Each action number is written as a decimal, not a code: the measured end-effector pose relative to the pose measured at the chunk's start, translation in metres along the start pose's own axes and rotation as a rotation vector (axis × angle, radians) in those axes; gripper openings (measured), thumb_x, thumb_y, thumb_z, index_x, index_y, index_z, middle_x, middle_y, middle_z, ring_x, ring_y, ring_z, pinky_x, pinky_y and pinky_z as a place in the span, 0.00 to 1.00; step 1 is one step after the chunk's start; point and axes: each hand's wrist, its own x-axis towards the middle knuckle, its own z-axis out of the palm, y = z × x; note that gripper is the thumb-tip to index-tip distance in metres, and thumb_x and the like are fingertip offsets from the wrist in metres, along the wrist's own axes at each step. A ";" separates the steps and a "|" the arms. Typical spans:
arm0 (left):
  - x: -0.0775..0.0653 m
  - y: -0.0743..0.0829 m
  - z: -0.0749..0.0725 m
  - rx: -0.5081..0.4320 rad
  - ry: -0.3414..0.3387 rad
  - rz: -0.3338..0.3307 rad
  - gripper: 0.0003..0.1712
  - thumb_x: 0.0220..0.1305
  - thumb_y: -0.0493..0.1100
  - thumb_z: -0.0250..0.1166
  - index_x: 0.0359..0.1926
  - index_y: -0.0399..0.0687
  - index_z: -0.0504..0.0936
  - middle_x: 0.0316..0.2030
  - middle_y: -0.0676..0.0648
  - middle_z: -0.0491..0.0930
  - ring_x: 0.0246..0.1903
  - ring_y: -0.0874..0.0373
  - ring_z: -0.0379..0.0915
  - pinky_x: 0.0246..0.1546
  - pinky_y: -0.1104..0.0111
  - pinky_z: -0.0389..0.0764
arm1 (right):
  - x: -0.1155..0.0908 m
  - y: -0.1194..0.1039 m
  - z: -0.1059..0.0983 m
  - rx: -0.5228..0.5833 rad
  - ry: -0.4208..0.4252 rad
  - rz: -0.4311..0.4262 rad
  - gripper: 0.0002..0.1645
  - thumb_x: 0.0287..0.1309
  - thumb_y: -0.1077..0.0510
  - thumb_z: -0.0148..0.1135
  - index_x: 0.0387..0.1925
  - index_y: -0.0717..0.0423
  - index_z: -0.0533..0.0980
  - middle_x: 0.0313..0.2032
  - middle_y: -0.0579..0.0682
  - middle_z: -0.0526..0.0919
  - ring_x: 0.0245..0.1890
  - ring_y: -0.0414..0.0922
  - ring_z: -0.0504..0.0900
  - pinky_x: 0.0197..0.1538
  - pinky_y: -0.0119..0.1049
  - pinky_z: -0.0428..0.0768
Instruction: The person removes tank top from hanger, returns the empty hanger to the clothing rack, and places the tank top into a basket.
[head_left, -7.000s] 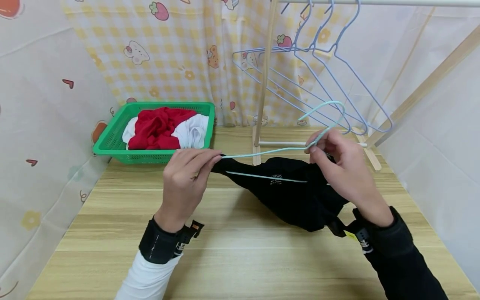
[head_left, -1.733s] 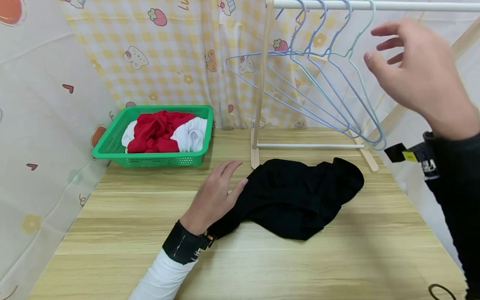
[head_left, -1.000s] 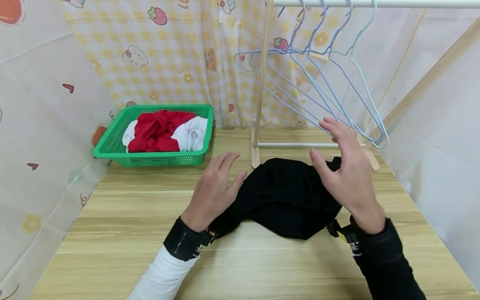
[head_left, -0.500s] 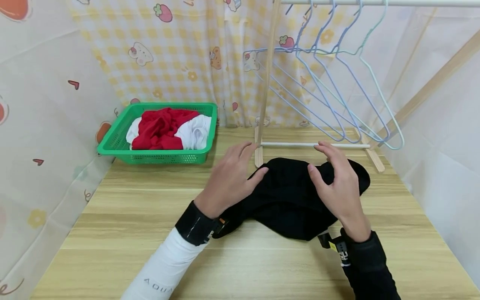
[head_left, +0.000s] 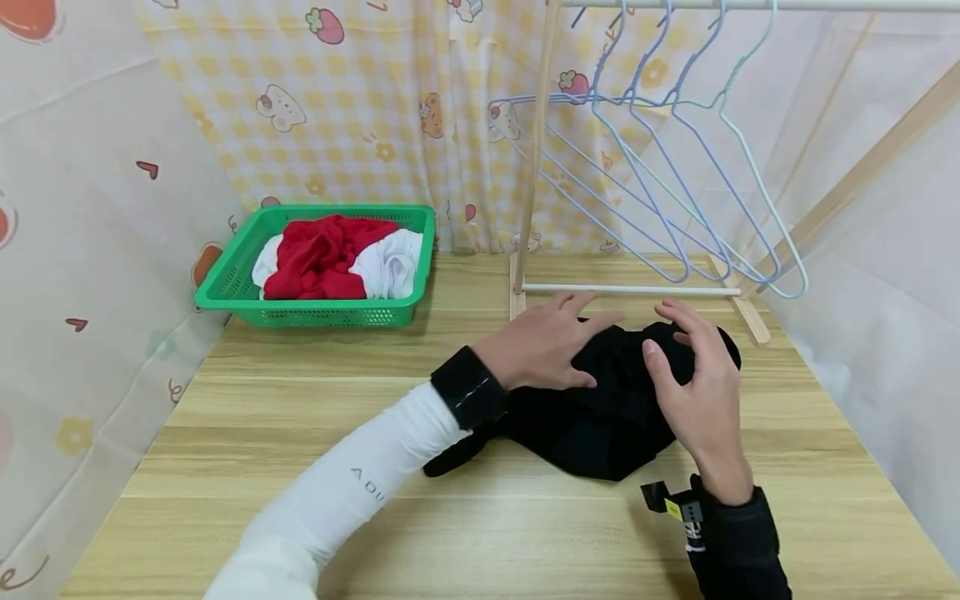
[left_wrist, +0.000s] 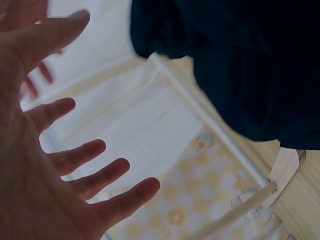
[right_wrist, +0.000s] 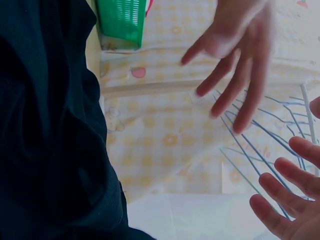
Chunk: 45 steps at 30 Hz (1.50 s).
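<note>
A crumpled black garment (head_left: pixel 570 442) lies on the wooden table, in front of the clothes rack. My left hand (head_left: pixel 542 346) hovers over its middle with fingers spread, palm turned down and to the right. To its right, above the garment's right part, my right hand (head_left: pixel 699 387) is held with fingers apart and slightly bent. Neither hand holds anything. In the left wrist view the fingers of the left hand (left_wrist: pixel 55 175) are loose, beside the dark cloth (left_wrist: pixel 250 75). The right wrist view has both the left hand (right_wrist: pixel 240 65) and the right hand (right_wrist: pixel 300 200) away from the cloth.
Behind the garment stands a wooden rack with a white top rod (head_left: pixel 825 5) and a low white crossbar (head_left: pixel 630 289). Blue hangers (head_left: pixel 652 142) and a mint hanger (head_left: pixel 757 167) hang from it. A green basket (head_left: pixel 337 315) at the back left holds red and white clothes.
The mint hanger, earlier in both hands and inside the garment, now hangs on the rod. My right hand has come down from the rod; my left has swung right across the garment.
</note>
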 end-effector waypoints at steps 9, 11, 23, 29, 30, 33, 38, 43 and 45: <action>0.043 0.028 0.039 0.310 -0.231 0.109 0.75 0.56 0.71 0.80 0.89 0.72 0.36 0.88 0.44 0.38 0.85 0.42 0.45 0.70 0.46 0.79 | -0.004 0.002 -0.005 0.027 0.059 0.033 0.26 0.70 0.64 0.67 0.68 0.60 0.80 0.68 0.58 0.82 0.67 0.27 0.74 0.65 0.21 0.72; 0.049 0.037 0.048 0.388 -0.267 0.122 0.73 0.59 0.67 0.79 0.88 0.74 0.34 0.89 0.47 0.32 0.87 0.43 0.40 0.70 0.44 0.78 | -0.005 0.001 -0.006 0.028 0.060 0.039 0.26 0.70 0.64 0.66 0.68 0.60 0.80 0.68 0.58 0.82 0.67 0.28 0.74 0.65 0.21 0.72; 0.081 0.050 0.050 0.276 -0.535 -0.036 0.74 0.60 0.53 0.83 0.86 0.87 0.35 0.88 0.57 0.26 0.88 0.49 0.31 0.74 0.48 0.74 | -0.005 -0.001 0.000 0.038 0.034 0.075 0.25 0.71 0.65 0.65 0.68 0.59 0.80 0.67 0.55 0.83 0.68 0.29 0.74 0.66 0.22 0.72; 0.083 0.032 0.051 0.103 -0.585 -0.087 0.59 0.67 0.50 0.77 0.85 0.88 0.49 0.86 0.58 0.43 0.77 0.53 0.55 0.51 0.65 0.80 | -0.005 -0.001 0.002 0.040 0.029 0.076 0.25 0.72 0.65 0.65 0.68 0.59 0.80 0.67 0.56 0.83 0.67 0.29 0.74 0.66 0.22 0.73; 0.083 0.030 0.052 0.100 -0.571 -0.076 0.56 0.68 0.49 0.76 0.84 0.86 0.52 0.85 0.57 0.47 0.74 0.52 0.58 0.49 0.65 0.79 | -0.005 -0.001 0.002 0.041 0.026 0.078 0.25 0.72 0.65 0.65 0.68 0.59 0.80 0.67 0.56 0.83 0.67 0.29 0.74 0.66 0.22 0.72; 0.082 0.025 0.057 0.107 -0.509 -0.019 0.48 0.71 0.43 0.72 0.83 0.77 0.61 0.80 0.54 0.58 0.66 0.52 0.68 0.49 0.66 0.80 | -0.003 -0.001 0.003 0.044 0.021 0.080 0.25 0.72 0.64 0.65 0.68 0.58 0.80 0.67 0.55 0.83 0.68 0.29 0.74 0.66 0.23 0.73; 0.084 0.018 0.067 0.097 -0.461 0.111 0.32 0.75 0.36 0.66 0.76 0.63 0.75 0.71 0.51 0.75 0.64 0.59 0.75 0.62 0.68 0.78 | -0.003 -0.001 0.003 0.059 0.025 0.081 0.25 0.72 0.64 0.65 0.67 0.58 0.80 0.67 0.55 0.83 0.66 0.28 0.75 0.65 0.22 0.73; 0.087 0.011 0.072 0.060 -0.450 0.189 0.19 0.74 0.31 0.65 0.59 0.54 0.86 0.58 0.52 0.85 0.54 0.62 0.76 0.57 0.72 0.78 | -0.004 -0.001 0.002 0.067 0.021 0.082 0.25 0.72 0.64 0.65 0.68 0.57 0.81 0.66 0.54 0.83 0.65 0.28 0.76 0.64 0.22 0.74; 0.087 0.009 0.071 0.038 -0.451 0.199 0.19 0.73 0.29 0.64 0.57 0.52 0.87 0.55 0.52 0.86 0.50 0.62 0.75 0.55 0.72 0.78 | -0.004 -0.001 0.002 0.070 0.020 0.082 0.24 0.72 0.64 0.65 0.68 0.57 0.81 0.66 0.54 0.84 0.65 0.28 0.76 0.64 0.22 0.74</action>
